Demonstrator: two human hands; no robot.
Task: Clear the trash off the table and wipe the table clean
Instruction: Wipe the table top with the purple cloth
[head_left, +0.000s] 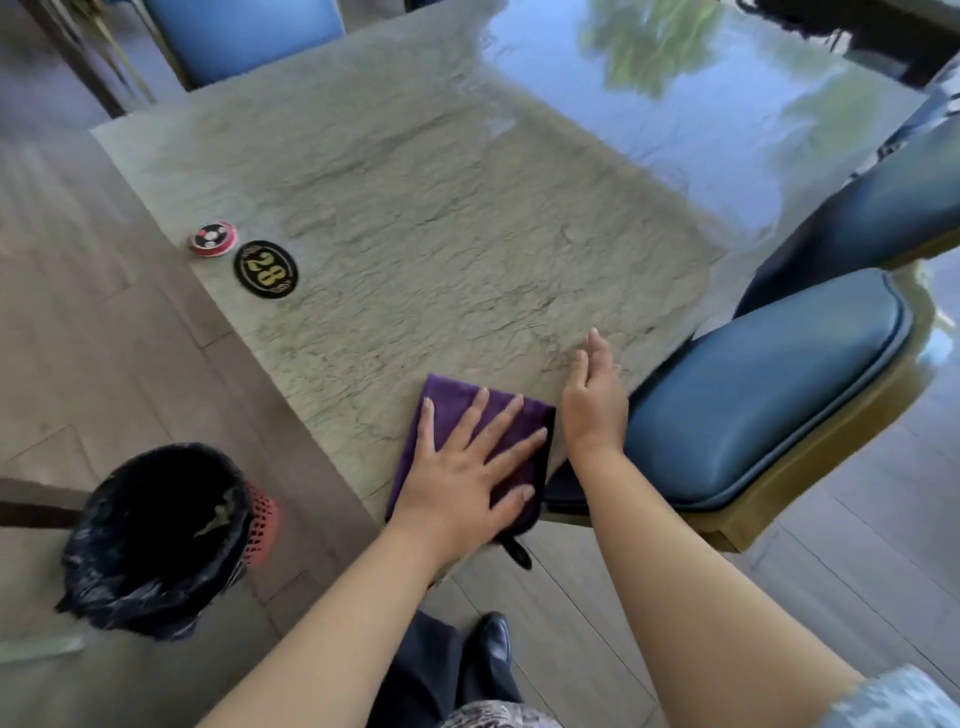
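Wiping looks under way: the left hand (467, 467) presses spread fingers flat on the purple cloth (470, 415); the right hand (592, 395) hovers open just beside it; next, sweep across the bench (441, 208) ahead.

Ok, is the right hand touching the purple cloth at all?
Apart. The head view shows the right hand edge-on beside the purple cloth, with a strip of bare table between them. Only the left hand presses flat on the cloth.
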